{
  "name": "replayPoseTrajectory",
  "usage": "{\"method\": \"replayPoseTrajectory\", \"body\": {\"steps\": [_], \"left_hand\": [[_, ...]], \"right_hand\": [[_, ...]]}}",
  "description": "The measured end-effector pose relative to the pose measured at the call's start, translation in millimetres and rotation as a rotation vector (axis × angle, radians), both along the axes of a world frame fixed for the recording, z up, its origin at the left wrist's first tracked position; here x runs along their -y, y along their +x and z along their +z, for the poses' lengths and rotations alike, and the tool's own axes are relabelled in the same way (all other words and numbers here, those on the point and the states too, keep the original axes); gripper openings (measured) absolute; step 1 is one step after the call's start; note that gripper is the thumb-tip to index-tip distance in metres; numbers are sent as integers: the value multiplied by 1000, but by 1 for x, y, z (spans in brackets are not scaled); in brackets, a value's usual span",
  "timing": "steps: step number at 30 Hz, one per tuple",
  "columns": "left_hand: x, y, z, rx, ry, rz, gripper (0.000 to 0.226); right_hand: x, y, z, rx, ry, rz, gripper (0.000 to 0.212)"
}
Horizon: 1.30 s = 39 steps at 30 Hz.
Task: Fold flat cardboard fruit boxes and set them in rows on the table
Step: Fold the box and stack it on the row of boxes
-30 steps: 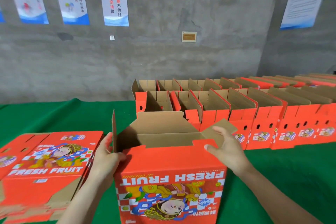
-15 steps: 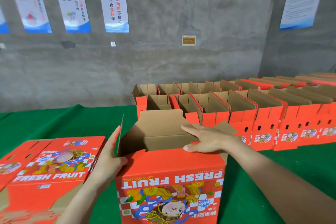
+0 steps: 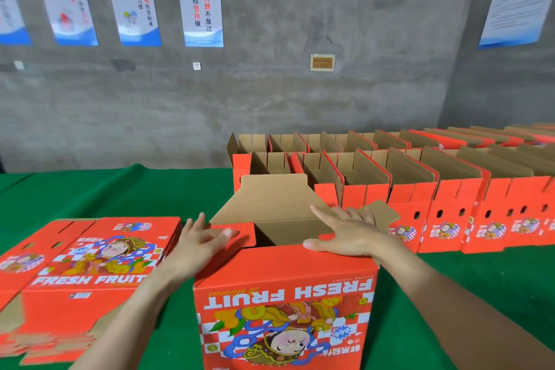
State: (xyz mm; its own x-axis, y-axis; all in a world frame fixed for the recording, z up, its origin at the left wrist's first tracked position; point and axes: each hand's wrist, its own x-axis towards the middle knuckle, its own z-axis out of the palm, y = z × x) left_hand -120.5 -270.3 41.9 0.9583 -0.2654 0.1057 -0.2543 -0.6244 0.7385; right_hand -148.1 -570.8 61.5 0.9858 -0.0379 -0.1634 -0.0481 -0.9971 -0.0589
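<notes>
- Grey concrete wall [image 3: 300,105] with posters [image 3: 199,0] fills the upper frame; a green-covered table [image 3: 120,189] spans the middle and bottom.
- Work piece: red "FRESH FRUIT" cardboard box [image 3: 285,294], bottom centre, standing on the table. Its print reads upside down to the camera, the top is open, and the brown rear flap [image 3: 270,198] is raised.
- Left hand [image 3: 204,245]: fingers straight and spread, pushing the red side flap [image 3: 246,236] inward. It grasps nothing. Fingertips slightly blurred.
- Right hand [image 3: 345,234]: laid flat, fingers straight over the brown right flap [image 3: 380,213], thumb along the near wall's rim. It presses rather than clasps.
- Handling (judgement): corrugated board, so light and stiff across the panels, bending only at the scored creases. Flaps tear or crush if forced off the crease. The empty box will likely skid on the cloth under a one-sided push.
- Hold (judgement): press flaps close to their creases; carry with palms on opposite side walls.
- Stack of flat boxes [image 3: 90,264] lies lower left; rows of folded boxes [image 3: 420,189] stand at middle right.
</notes>
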Motion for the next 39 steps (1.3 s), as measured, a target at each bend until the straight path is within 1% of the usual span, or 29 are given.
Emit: {"method": "replayPoseTrajectory", "body": {"steps": [2, 3, 5, 6, 7, 8, 9, 10, 11, 12, 13, 14, 15, 16, 18, 20, 21, 22, 24, 26, 27, 28, 30, 32, 34, 35, 36, 37, 39], "left_hand": [[2, 11, 3, 105, 68, -7, 22], [4, 14, 4, 118, 50, -46, 21], [4, 16, 2, 52, -20, -114, 29], [2, 17, 1, 10, -50, -128, 34], [0, 17, -1, -10, -63, -132, 37], [-2, 19, -3, -18, -68, -133, 38], [-3, 20, -5, -21, -71, -134, 38], [-3, 21, -5, -18, -71, -135, 37], [-3, 21, -5, -5, -63, -143, 37], [-2, 22, -4, 9, -58, -159, 37], [-1, 23, -3, 19, -52, -177, 38], [0, 24, -2, 28, -46, -192, 38], [1, 26, -1, 34, -44, -203, 39], [1, 28, -1, 34, -51, -213, 40], [2, 32, -1, 26, -60, -242, 44], [4, 36, -2, 9, -41, -269, 53], [5, 36, -2, 0, -35, -275, 56], [6, 37, -1, 2, -30, -274, 58], [6, 37, -1, 77, 21, -258, 65], [8, 36, 0, 214, 82, -264, 69], [11, 35, 2, 287, 74, -286, 70], [13, 33, 3, 351, 40, -322, 70], [17, 28, 3, 424, -52, -367, 71], [17, 25, -1, 412, -139, -316, 61], [15, 22, -1, 289, -213, -253, 42], [15, 21, 0, 219, -250, -248, 27], [16, 21, 2, 184, -246, -243, 13], [18, 22, 5, 203, -178, -232, 10], [23, 25, 9, 257, 112, -200, 5]], "right_hand": [[0, -2, -6, 41, 26, 8, 84], [1, -4, -9, 79, 33, 8, 75], [8, -8, -15, 174, 46, -31, 59], [15, -10, -17, 228, 64, -79, 57], [24, -13, -20, 295, 91, -145, 61], [32, -17, -23, 376, 137, -219, 70], [39, -21, -25, 470, 223, -295, 83], [45, -26, -28, 559, 371, -367, 97], [49, -30, -30, 623, 560, -422, 108], [50, -33, -34, 666, 750, -443, 113], [50, -35, -36, 696, 903, -429, 114], [47, -38, -37, 732, 1011, -382, 110], [45, -39, -36, 778, 1085, -301, 106], [41, -41, -34, 823, 1116, -205, 104], [31, -43, -33, 851, 1059, -53, 105], [17, -46, -31, 793, 940, 76, 101], [12, -48, -31, 747, 865, 137, 95], [8, -49, -30, 695, 784, 184, 84], [9, -50, -31, 601, 661, 236, 52], [11, -50, -31, 525, 631, 244, 23], [12, -49, -31, 505, 640, 239, 15], [11, -49, -31, 503, 650, 229, 11], [10, -49, -31, 555, 684, 187, 14], [10, -49, -31, 645, 793, 126, 17], [9, -48, -29, 720, 909, 38, 18], [8, -46, -28, 729, 925, 1, 15], [8, -42, -26, 704, 900, -24, 13], [7, -38, -24, 641, 846, -32, 17], [6, -29, -18, 433, 749, -45, 34]]}}
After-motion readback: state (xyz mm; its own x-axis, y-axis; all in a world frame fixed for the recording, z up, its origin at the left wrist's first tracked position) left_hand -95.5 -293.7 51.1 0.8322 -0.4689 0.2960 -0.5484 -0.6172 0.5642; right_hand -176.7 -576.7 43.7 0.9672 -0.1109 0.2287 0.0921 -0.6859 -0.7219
